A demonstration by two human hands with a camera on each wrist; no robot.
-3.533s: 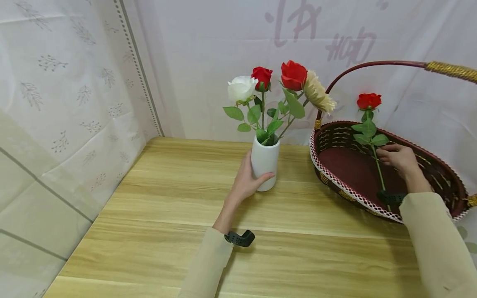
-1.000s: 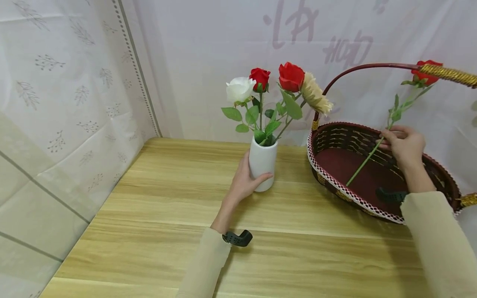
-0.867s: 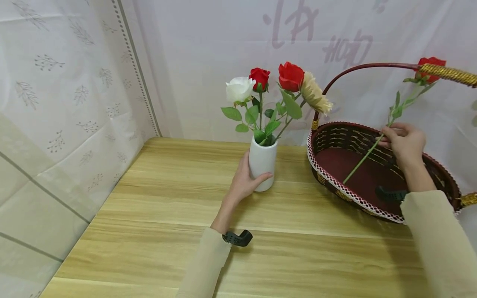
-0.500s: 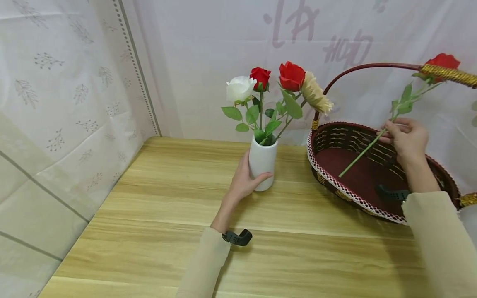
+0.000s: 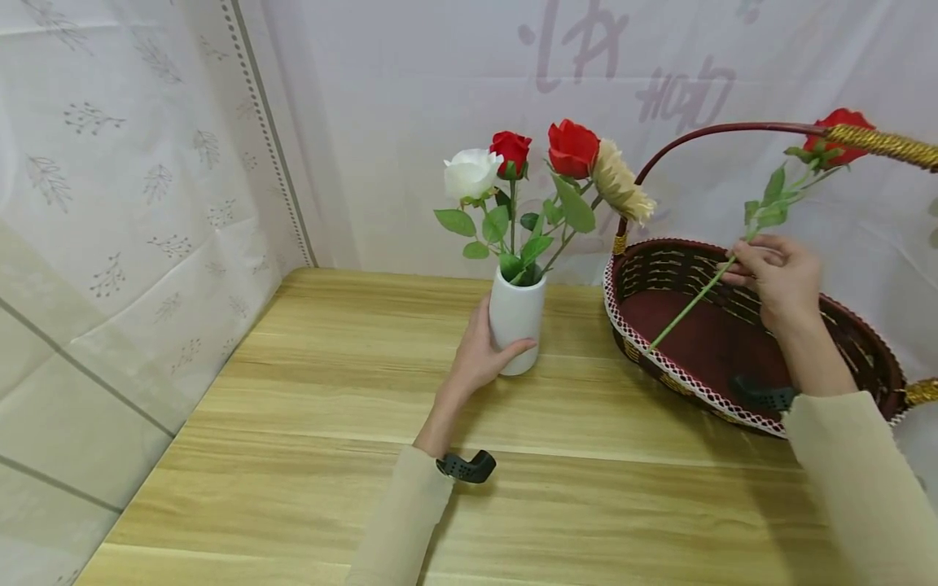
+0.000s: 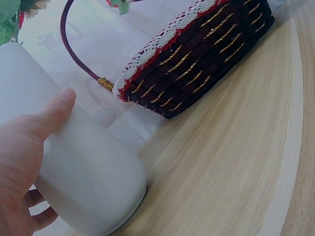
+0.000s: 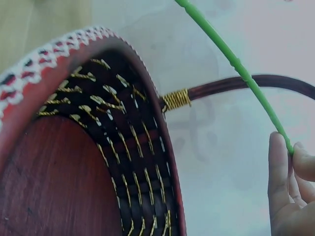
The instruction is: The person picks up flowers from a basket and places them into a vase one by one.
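My left hand (image 5: pixel 484 350) grips a white vase (image 5: pixel 516 317) from its left side, the thumb across the front. In the vase stand a white rose (image 5: pixel 471 174), two red roses (image 5: pixel 574 150) and a cream daisy-like flower (image 5: pixel 620 183). Over the wicker basket (image 5: pixel 681 378), my right hand (image 5: pixel 784 277) pinches the green stem of another red rose (image 5: pixel 843 140). That rose slants, bloom up and right behind the basket's handle, stem end down and left near the lace rim. In the right wrist view thumb and fingers meet on the stem (image 7: pixel 236 64).
The basket's dark red handle (image 5: pixel 733 125), wrapped in gold cord, arches above the right hand. A wooden table (image 5: pixel 330 488) lies beneath everything. Pale printed curtains (image 5: pixel 396 122) hang behind and at the left.
My right hand has raised the red rose out of the basket's inside and tilted it, and lately has moved a little left. My left hand stays on the vase.
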